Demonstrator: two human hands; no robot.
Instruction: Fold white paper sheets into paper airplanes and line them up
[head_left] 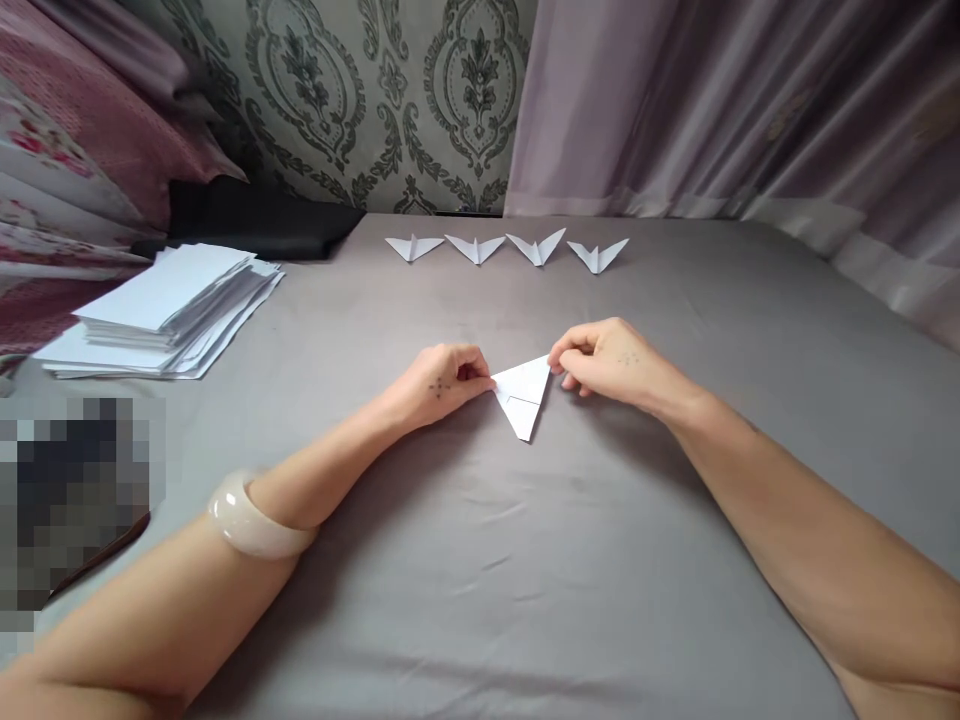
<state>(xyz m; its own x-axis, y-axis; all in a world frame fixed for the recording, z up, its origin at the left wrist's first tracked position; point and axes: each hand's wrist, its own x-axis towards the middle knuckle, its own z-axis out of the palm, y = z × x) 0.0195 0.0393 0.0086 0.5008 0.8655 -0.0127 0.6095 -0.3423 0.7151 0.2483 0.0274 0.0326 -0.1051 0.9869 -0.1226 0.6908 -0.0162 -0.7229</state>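
The head camera looked down on a surface (480, 560) covered with a smooth grey cloth. In the middle of it lay a folded white paper triangle (523, 393), with its long edge on the far side and its sharp tip pointing toward the near side. A small folded flap showed on its face.

The left hand (444, 383) rested on the cloth just left of the triangle. Its fingers were curled together and their tips pinched the left corner of the paper. A small cross-shaped mark showed on the back of this hand, and a pale, thick bangle (259, 520) sat on the left forearm, near the bottom left.

The right hand (606, 361) was on the other side, with its fingers bent and closed on the right corner of the triangle. Both hands held the paper flat, one at each end of the long edge.

Well apart, at the far side of the surface, four finished paper planes (507, 248) stood in a row from left to right, each with its wings spread. To the far left, a loose stack of white paper sheets (169, 310) lay on the cloth. Behind the stack was a dark folded cloth (259, 222). A patterned wall (375, 90) and a light purple curtain (712, 100) closed the scene at the far side. A blurred patch covered something at the near left.
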